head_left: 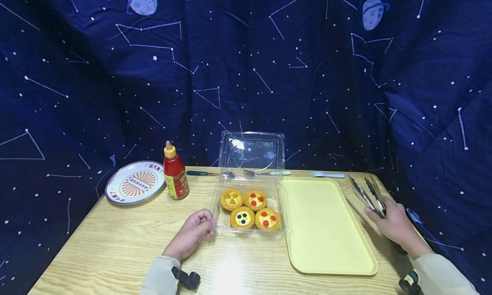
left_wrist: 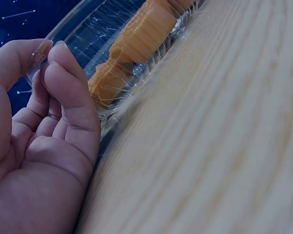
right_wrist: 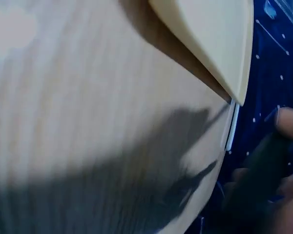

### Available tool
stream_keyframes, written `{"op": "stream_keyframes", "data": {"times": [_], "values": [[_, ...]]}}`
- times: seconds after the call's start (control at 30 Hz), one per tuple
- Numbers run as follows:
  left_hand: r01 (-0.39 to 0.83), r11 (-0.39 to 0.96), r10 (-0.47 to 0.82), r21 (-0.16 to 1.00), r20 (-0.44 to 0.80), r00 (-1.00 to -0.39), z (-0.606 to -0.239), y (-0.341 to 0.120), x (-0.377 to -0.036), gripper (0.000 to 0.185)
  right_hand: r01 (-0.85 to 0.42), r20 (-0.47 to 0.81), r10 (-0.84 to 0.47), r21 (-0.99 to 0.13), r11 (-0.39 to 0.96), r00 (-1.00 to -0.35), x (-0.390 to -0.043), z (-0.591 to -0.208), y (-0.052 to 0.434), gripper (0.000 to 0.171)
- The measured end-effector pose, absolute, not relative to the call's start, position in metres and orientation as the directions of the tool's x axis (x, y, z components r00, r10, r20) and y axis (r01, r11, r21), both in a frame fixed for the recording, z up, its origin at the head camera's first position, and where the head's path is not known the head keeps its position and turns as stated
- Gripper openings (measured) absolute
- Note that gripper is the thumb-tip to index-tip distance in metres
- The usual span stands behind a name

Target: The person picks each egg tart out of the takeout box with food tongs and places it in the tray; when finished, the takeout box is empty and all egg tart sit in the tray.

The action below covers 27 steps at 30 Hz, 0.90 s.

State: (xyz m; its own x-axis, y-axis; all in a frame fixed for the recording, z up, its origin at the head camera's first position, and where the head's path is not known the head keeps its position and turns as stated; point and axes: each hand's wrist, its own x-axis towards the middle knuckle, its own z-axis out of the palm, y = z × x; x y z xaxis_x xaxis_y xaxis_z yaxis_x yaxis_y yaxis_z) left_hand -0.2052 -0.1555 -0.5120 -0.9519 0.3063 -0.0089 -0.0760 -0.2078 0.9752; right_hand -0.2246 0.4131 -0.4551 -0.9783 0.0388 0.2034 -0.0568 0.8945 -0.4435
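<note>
Right now your two hands are well apart: your left hand [head_left: 194,233] pinches the near left corner of the clear box [head_left: 216,203], while your right hand [head_left: 396,224] grips the tongs [head_left: 377,196], their arms spread, right of the tray [head_left: 326,226]. The box sits just left of that yellow tray, four tarts [head_left: 243,217] inside, its lid [head_left: 251,156] standing up at the back. Beyond, you have a red bottle [head_left: 176,175] near a plate [head_left: 115,192], a blue fork [head_left: 326,175] behind the tray, and finally the starry curtain [head_left: 246,73].
</note>
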Motion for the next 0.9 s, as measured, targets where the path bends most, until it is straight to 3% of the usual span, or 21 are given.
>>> {"op": "stream_keyframes", "data": {"times": [0.17, 0.43, 0.9], "values": [[-0.082, -0.205, 0.303, 0.975, -0.016, -0.953, -0.512, -0.155, -0.206, 0.01, -0.063, 0.28, 0.053, -0.39, 0.919, -0.958, -0.219, -0.451, 0.396, 0.079], [-0.092, -0.206, 0.299, 0.974, -0.027, -0.954, -0.512, -0.156, -0.207, 0.011, -0.086, 0.246, -0.001, -0.333, 0.939, -0.969, -0.216, -0.44, 0.366, 0.083], [-0.086, -0.2, 0.299, 0.976, -0.022, -0.954, -0.513, -0.156, -0.208, 0.013, -0.239, 0.246, -0.155, -0.365, 0.9, -0.957, -0.21, -0.426, 0.318, 0.078]]}}
